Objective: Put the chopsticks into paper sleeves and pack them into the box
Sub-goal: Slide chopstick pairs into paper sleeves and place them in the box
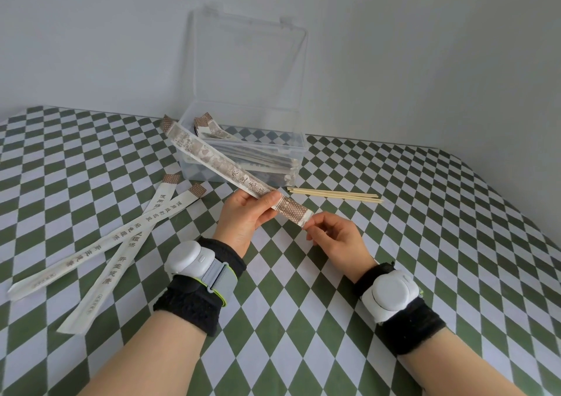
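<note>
My left hand (247, 216) grips a long printed paper sleeve (212, 160) near its lower end, holding it slanted above the table. My right hand (334, 238) pinches the sleeve's brown patterned end flap (296, 212). Whether chopsticks are inside the sleeve cannot be seen. Behind the sleeve stands a clear plastic box (291, 150) with its lid raised; several sleeved chopsticks lie inside. Several bare wooden chopsticks (337, 196) lie on the table to the right of the box. Two flat paper sleeves (115, 244) lie crossed on the table at the left.
A green and white checked cloth (425, 228) covers the table. A pale wall (394, 46) rises right behind the box. Both wrists carry black bands with white devices.
</note>
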### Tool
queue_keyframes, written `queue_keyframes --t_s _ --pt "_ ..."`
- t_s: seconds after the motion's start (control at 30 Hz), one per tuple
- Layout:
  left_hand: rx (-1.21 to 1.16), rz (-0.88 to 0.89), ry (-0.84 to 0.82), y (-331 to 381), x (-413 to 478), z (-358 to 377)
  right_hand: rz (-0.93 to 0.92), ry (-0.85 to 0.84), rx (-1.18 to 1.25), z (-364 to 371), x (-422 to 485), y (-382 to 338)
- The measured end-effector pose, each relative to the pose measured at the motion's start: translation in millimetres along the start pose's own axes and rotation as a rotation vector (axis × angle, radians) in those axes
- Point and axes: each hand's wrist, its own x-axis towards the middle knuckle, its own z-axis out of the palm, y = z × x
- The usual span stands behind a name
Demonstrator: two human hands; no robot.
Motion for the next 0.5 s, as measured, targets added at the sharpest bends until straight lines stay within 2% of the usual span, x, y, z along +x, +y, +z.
queue_keyframes --t_s 0.13,0.23,0.4,0.5 --pt "-0.048 0.007 0.013 1.9 1.6 -2.8 -0.003 -0.025 0.118 0.4 -0.3 -9.6" --pt "0.010 0.018 -0.001 0.2 1.8 -2.7 -0.039 -0.012 0.059 4.1 7.6 -18.6" --pt "-0.029 0.067 0.084 0.5 3.0 -2.7 -0.081 0.091 0.017 3.0 28.8 -38.2" --pt "-0.099 0.067 0.176 3.0 6.6 -7.6 -0.120 0.245 0.044 -14.6 58.9 -59.9"
